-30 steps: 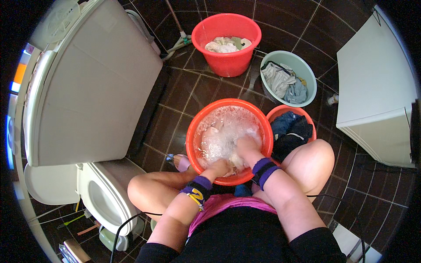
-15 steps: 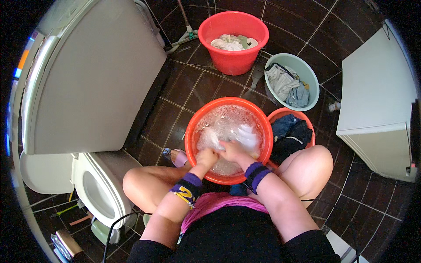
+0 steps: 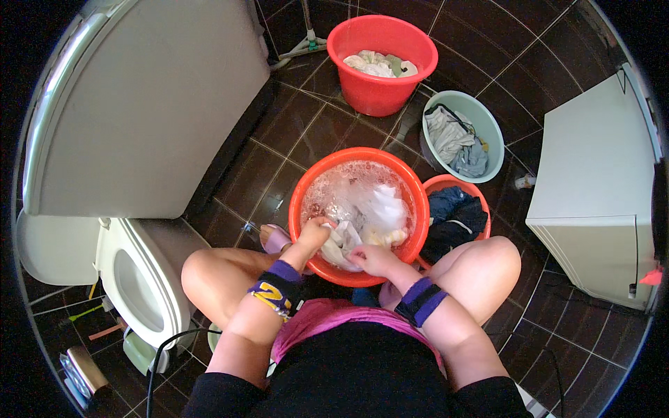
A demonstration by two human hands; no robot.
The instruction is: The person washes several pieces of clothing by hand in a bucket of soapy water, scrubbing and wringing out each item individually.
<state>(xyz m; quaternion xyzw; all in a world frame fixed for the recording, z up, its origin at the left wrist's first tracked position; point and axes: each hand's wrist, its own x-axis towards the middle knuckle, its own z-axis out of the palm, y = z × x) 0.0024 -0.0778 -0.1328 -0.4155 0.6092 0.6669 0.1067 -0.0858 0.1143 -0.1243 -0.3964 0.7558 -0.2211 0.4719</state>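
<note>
A red-orange basin (image 3: 296,202) of foamy water (image 3: 341,181) stands on the floor between my knees. Over its near part, my left hand (image 3: 315,235) pinches one side of a wet off-white cloth (image 3: 339,244). My right hand (image 3: 374,260) grips the same cloth at its other side, near the basin's front rim. The cloth hangs between both hands, its lower part down in the basin; what kind of garment it is, I cannot tell. Beyond my right hand floats a bunched white cloth (image 3: 387,205), with a pale yellowish piece (image 3: 387,238) beside it.
A tall red tub (image 3: 382,89) with whitish laundry stands at the back. Right of the basin are a pale green tub (image 3: 496,139) of clothes and an orange basin (image 3: 486,216) with dark garments. A toilet (image 3: 143,292) is at left, a white cabinet (image 3: 582,167) at right.
My hands were close together, bunching the cloth in the suds; now they are farther apart, with the cloth spread between them. The view has shifted slightly.
</note>
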